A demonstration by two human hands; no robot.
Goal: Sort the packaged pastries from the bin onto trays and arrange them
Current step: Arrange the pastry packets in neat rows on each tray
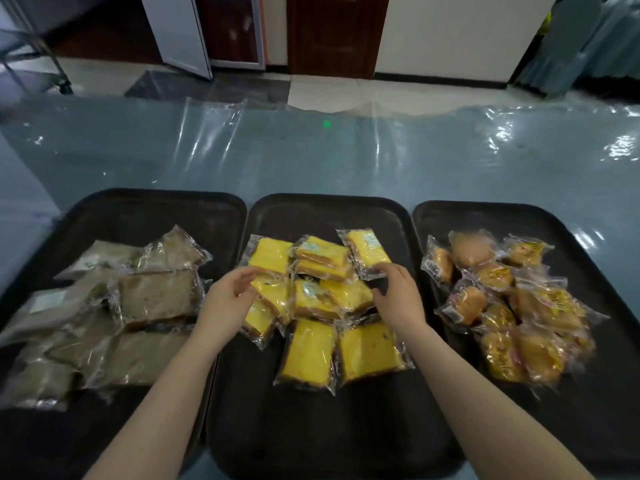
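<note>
Three black trays lie side by side. The left tray (145, 209) holds several brown cake slices (156, 297) in clear wrap. The middle tray (322, 216) carries a pile of yellow cake packs (310, 351). Golden bun packs (540, 306) fill the right tray (502, 216). My left hand (227, 299) reaches over the pile's left side, fingers curled round the edge of a yellow pack (270, 256). My right hand (398, 292) pinches the near end of another yellow pack (367, 247) at the pile's upper right.
The trays sit on a blue-grey table (311, 161) covered with clear plastic film. Beyond the table's far edge are a tiled floor, a dark wooden door (332, 32) and a white cabinet door (176, 32). No bin shows in view.
</note>
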